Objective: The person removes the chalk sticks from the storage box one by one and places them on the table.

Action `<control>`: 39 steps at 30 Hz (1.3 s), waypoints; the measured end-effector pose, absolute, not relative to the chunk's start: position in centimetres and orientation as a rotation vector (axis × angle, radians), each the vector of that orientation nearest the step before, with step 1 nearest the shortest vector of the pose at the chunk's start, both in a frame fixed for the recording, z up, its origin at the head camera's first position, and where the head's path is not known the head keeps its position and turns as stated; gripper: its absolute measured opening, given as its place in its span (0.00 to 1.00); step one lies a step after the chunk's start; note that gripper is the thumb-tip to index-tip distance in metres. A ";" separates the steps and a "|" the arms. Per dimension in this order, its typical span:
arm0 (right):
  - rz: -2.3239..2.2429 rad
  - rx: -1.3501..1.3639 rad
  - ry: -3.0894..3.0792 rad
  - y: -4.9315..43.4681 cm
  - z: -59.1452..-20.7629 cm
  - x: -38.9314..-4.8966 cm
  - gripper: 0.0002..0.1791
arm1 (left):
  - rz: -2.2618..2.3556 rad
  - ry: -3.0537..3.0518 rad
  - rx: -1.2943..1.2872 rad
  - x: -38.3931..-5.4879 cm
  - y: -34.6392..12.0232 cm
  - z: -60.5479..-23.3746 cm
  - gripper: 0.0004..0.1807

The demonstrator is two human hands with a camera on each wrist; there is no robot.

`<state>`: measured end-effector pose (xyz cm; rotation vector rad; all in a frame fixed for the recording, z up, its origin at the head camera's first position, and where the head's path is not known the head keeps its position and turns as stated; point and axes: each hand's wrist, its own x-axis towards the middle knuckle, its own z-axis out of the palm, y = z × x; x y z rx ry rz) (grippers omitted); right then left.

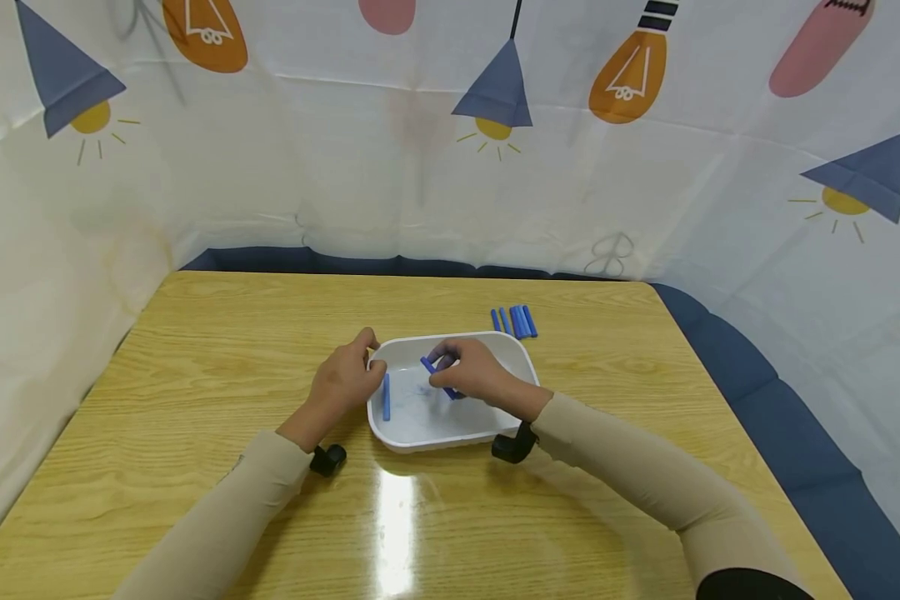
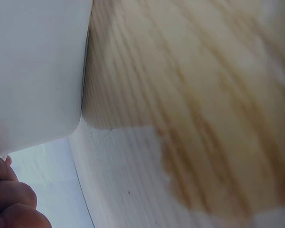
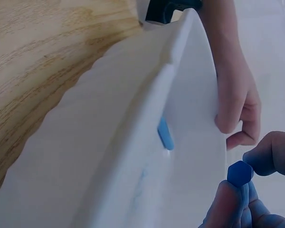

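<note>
A white tray [image 1: 435,425] stands on the table, faint blue smudges on its floor. My left hand [image 1: 345,375] grips its left rim, thumb at the inner side; the left wrist view catches only a few curled fingers [image 2: 12,202] by the tray wall. Over the middle of the tray, my right hand [image 1: 476,371] pinches a dark blue stick [image 3: 240,173] between thumb and fingers. Its six-sided end faces the right wrist camera, and blue tints the fingertips. One lighter blue stick [image 1: 387,397] lies inside the tray along the left wall.
Several blue sticks [image 1: 521,322] lie in a row on the wooden table [image 1: 270,308], just behind the tray's back right corner. A white printed cloth [image 1: 330,167] hangs around the far side and both flanks. Dark blue padding [image 1: 780,417] borders the table's right edge.
</note>
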<state>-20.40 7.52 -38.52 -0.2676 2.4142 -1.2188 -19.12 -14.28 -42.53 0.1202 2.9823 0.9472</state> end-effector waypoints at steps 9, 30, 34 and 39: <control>-1.232 -0.263 2.414 7.7 -38.1 -20.7 0.18 | 0.958 2.991 0.128 -19.2 -14.3 -42.7 0.16; -1.296 -0.190 2.394 8.9 -36.7 -21.7 0.19 | 0.972 2.984 0.136 -19.3 -14.3 -42.7 0.16; -1.295 -0.178 2.400 9.2 -36.3 -22.0 0.20 | 0.974 2.988 0.133 -19.3 -14.3 -42.7 0.15; -1.298 -0.160 2.414 9.6 -36.1 -22.4 0.21 | 0.976 2.990 0.136 -19.1 -14.3 -42.7 0.16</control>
